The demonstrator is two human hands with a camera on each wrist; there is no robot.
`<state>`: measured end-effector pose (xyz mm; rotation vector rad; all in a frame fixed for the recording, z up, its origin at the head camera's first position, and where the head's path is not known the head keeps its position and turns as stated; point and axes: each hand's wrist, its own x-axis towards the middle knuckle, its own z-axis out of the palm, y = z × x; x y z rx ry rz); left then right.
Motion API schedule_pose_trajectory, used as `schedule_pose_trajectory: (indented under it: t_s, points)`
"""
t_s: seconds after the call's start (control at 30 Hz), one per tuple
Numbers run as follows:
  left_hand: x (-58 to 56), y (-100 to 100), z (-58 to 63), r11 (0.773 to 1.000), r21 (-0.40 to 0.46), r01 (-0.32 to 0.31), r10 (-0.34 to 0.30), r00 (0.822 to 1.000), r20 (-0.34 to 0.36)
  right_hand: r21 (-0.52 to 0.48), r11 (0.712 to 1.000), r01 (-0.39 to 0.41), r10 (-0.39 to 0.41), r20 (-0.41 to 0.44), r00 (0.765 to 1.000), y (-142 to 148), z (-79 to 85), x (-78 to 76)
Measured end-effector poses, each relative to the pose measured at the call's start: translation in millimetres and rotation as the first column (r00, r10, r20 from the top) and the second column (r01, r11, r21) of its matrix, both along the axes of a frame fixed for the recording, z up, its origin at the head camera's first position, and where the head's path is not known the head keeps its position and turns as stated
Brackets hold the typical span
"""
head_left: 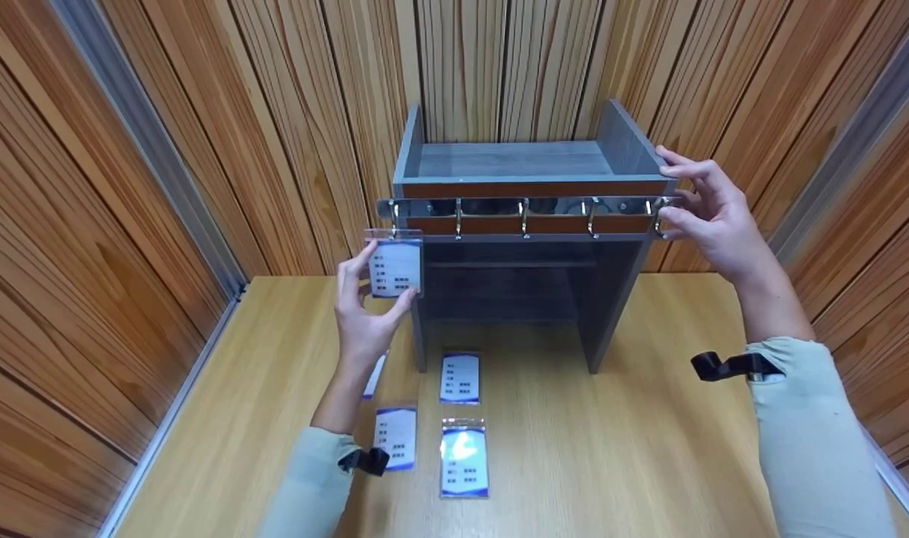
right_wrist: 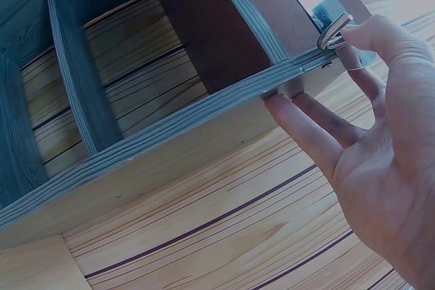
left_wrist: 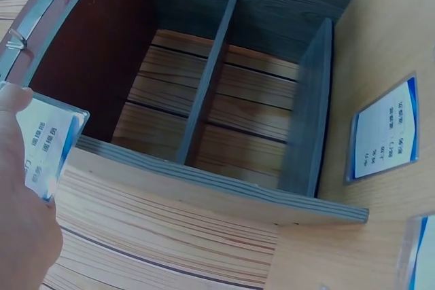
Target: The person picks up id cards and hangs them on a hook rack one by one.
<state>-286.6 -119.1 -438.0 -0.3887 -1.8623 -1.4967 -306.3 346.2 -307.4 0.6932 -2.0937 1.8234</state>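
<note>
My left hand pinches a clear-sleeved ID badge with blue edges between fingers and thumb. The badge is upright, its top edge at the leftmost hook of a metal hook rail; whether the hook passes through its slot cannot be told. This rail runs along the front of a grey wooden shelf. At the opposite end, my right hand holds the rail by the rightmost hook, with thumb and index finger there. Its other fingers touch the shelf's outer side panel.
On the wooden table before the shelf lie several more badges: one badge near the shelf, a glare-lit badge closer to me, another badge by the left cuff, and one partly hidden behind the left forearm. Wood-panelled walls surround the table.
</note>
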Motion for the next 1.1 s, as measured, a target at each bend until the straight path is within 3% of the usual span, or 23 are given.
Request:
schedule_pose_trajectory:
  t_s: [0.6, 1.1]
  points:
    - [4.2, -11.6, -26.6, 1.0, 0.03, -0.009, 0.007, 0.998, 0.057, 0.002, 1.0, 0.02, -0.02, 0.002, 1.0, 3.1, -2.0, 1.7]
    - [9.3, -38.8, -50.8, 0.999, 0.039, -0.038, 0.033, 0.99, 0.134, -0.006, 1.0, 0.004, -0.004, 0.003, 1.0, -0.5, -0.2, -0.1]
